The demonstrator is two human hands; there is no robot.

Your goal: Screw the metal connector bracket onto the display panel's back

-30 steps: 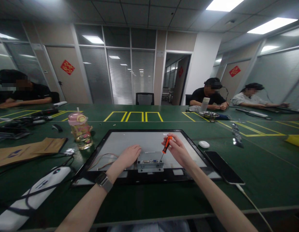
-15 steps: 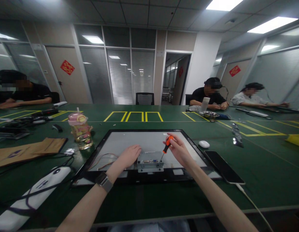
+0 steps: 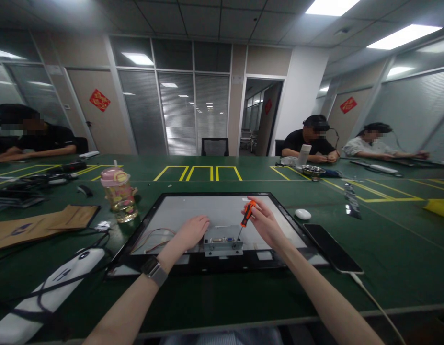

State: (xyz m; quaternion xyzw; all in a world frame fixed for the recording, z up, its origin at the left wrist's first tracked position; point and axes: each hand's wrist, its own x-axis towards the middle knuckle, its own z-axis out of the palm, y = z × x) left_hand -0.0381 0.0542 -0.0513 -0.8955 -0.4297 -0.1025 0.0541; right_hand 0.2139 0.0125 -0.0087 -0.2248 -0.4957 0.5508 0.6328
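Note:
A black-framed monitor panel [image 3: 207, 208] lies back-up on the green table in front of me. A small metal connector bracket [image 3: 222, 245] sits near its lower edge, with coloured wires [image 3: 153, 238] to its left. My right hand [image 3: 267, 224] is closed round a screwdriver [image 3: 245, 218] with an orange and black handle, whose tip points down at the bracket's right side. My left hand [image 3: 191, 231] rests on the panel just left of the bracket, fingers curled loosely and holding nothing that I can make out.
A black phone [image 3: 331, 248] on a white cable lies right of the panel, a white mouse [image 3: 302, 214] behind it. A pink-lidded bottle [image 3: 118, 194], brown envelopes [image 3: 38, 224] and a white device [image 3: 45, 292] with cables sit at left. Three other people work at the far edges.
My right hand has turned slightly with the screwdriver, its tip staying at the bracket. The left hand has stayed in place.

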